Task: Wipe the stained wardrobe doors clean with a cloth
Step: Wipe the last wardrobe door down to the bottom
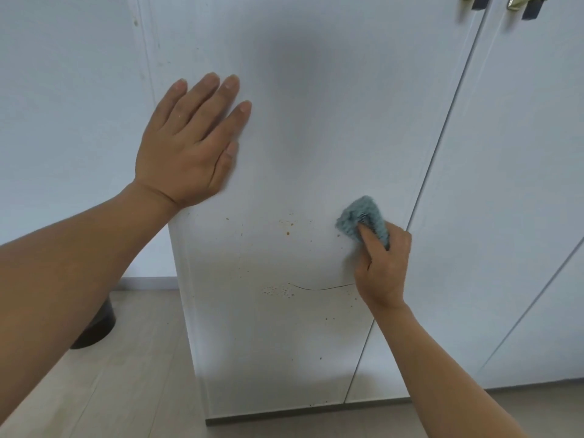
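Bunched in my right hand [384,267], the blue cloth [363,218] presses on the wardrobe door [316,121] near its right edge. My left hand [189,143] lies flat with fingers straight, gripping nothing, toward the left edge. My worry is that dragging across the orange specks [287,227] could smear them wider. The panel is white, with a thin dark curved line [319,287] lower down. Below are a pale wood floor [126,374] and a dark round tub [94,327].

left hand [186,143] flat on door [300,121], upper left | right hand [384,263] presses cloth [360,216] lower right
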A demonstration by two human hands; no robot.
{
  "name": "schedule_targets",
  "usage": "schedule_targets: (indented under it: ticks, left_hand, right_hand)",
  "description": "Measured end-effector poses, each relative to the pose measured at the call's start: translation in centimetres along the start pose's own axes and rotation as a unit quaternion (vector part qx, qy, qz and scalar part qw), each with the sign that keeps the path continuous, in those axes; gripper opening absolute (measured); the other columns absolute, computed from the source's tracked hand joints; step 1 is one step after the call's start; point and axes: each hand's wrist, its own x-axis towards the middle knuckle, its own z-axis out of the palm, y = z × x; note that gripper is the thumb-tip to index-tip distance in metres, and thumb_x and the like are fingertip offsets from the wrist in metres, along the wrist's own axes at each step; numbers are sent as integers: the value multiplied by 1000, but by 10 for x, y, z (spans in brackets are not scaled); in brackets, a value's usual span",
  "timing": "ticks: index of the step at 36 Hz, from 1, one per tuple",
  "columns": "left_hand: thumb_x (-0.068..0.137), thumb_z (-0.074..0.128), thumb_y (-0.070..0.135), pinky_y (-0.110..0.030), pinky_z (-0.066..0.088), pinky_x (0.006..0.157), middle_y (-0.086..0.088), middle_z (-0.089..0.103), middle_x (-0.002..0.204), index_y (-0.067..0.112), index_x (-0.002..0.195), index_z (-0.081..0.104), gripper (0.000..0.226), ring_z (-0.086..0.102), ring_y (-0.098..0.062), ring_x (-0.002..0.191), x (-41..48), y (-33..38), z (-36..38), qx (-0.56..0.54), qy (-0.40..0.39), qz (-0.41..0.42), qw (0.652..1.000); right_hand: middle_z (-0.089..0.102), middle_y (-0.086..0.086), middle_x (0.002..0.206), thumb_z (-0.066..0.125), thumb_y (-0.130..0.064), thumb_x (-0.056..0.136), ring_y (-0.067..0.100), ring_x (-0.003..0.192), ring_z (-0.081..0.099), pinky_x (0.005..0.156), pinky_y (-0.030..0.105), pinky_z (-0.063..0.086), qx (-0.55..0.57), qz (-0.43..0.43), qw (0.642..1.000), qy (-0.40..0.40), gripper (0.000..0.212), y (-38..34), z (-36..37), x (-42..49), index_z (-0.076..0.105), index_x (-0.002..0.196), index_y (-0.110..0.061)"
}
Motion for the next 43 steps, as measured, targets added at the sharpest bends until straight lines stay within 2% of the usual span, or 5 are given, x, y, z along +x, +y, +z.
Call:
schedule_targets:
  ticks: [13,24,32,38,43]
  left_hand:
    - [103,51,22,-54,36,121,-15,46,160,13,155,50,52,44,-35,148,-1,0,1,9,6,-1,1000]
    - [102,54,20,-53,36,121,-14,47,160,14,154,51,53,45,-34,148,-2,1,1,8,10,-2,1000]
    - [103,51,21,-54,37,120,-14,47,159,13,154,52,51,45,-34,148,-1,1,0,6,5,-5,1000]
    - [104,52,19,-54,38,120,-15,48,158,12,153,53,49,46,-35,147,-1,2,-2,8,6,-3,1000]
    - [104,51,20,-54,37,120,-15,48,159,12,154,52,50,45,-35,147,-2,1,-2,8,5,-1,1000]
  right_hand:
    - [55,12,74,57,-10,100,28,68,47,54,39,40,33,-36,993,-107,19,-17,-16,41,68,87,-2]
    - [62,20,110,59,-8,98,37,96,52,73,47,51,14,-168,976,-138,17,-8,-11,19,70,107,-1]
    - [48,10,106,50,7,88,35,97,51,82,41,48,78,150,980,108,46,-30,0,76,67,128,-10]
    - [64,21,101,70,7,84,35,90,53,73,42,49,62,-149,984,-78,22,-50,19,29,74,105,2]
    - [60,20,103,61,7,87,31,92,48,76,36,44,52,-78,995,-26,24,-52,16,27,74,107,4]
